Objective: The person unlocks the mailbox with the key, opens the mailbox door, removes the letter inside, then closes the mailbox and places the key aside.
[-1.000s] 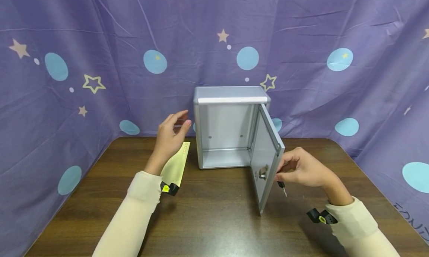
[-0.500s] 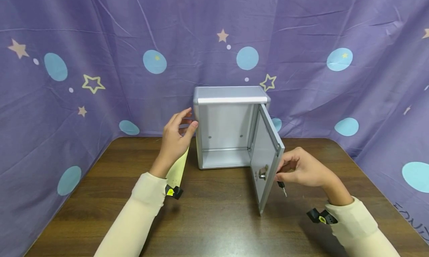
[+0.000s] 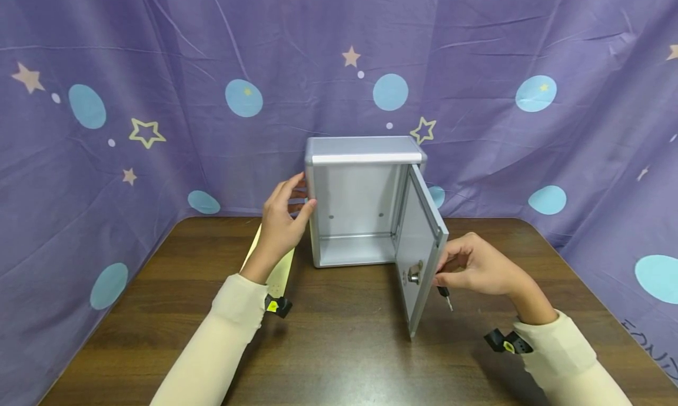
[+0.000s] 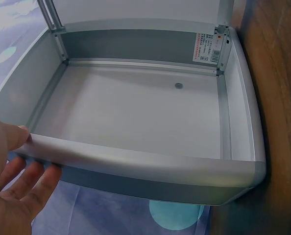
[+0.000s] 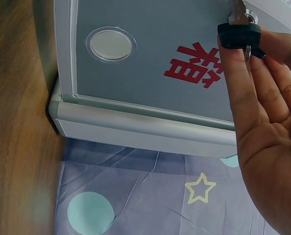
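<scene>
A grey metal mailbox (image 3: 365, 148) stands upright on the table, its hinged door (image 3: 421, 247) swung out at the right. My left hand (image 3: 284, 218) is at its left side wall. In the left wrist view the thumb lies on the front rim (image 4: 145, 159) and the fingers reach along the outer side. My right hand (image 3: 479, 265) is at the outer face of the door, where it pinches a black-headed key (image 5: 238, 36) at the lock (image 5: 252, 15). A second key (image 3: 449, 303) dangles below. The lock's cam (image 3: 415, 273) shows on the door's inner face.
A yellow envelope (image 3: 281, 276) lies on the wooden table (image 3: 339, 359) left of the mailbox, partly hidden by my left arm. Behind stands a purple curtain (image 3: 296, 41). The door's outer face carries a red character (image 5: 194, 63) and a round window (image 5: 111, 45).
My left hand has moved right, from over the envelope to the mailbox's left side. The right hand stays at the lock with the key, and the door's angle looks unchanged.
</scene>
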`<state>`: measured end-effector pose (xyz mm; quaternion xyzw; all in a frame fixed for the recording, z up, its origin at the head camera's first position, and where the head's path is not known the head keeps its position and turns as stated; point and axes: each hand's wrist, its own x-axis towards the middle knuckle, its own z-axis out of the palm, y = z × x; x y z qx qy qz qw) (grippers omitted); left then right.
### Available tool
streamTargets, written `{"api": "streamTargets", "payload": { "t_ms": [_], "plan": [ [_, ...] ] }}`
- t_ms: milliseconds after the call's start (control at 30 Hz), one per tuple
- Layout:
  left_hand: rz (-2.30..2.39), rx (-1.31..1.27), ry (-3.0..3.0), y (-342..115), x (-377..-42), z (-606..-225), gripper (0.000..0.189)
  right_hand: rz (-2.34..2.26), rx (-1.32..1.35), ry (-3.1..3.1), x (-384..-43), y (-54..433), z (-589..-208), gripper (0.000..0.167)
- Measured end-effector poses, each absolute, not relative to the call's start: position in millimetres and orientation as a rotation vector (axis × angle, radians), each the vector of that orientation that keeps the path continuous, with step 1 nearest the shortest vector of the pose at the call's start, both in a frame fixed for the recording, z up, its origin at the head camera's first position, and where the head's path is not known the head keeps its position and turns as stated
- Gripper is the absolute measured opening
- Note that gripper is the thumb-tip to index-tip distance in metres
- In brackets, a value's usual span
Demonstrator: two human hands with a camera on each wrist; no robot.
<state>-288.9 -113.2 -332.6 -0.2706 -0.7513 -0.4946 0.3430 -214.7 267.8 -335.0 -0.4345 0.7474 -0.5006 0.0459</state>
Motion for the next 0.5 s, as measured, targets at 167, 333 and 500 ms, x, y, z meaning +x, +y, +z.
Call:
{"api": "streamTargets", "payload": {
  "t_ms": [167, 333, 500],
  "plan": [
    [-1.271, -0.703, -1.962, -113.1, -288.0, -332.1, 0.053, -1.527, -1.325, 2.286, -214.2, 267.6, -334.9, 0.025],
    [-1.259, -0.701, -1.970, -112.5, -287.3, -331.3, 0.053, -1.527, -1.328, 2.297, -213.1, 265.1, -335.2, 0.028],
    [-1.252, -0.692, -1.974, -112.9, -287.6, -331.5, 0.052, -1.534, -1.329, 2.320, -212.0, 258.8, -337.0, 0.027]
  ]
}}
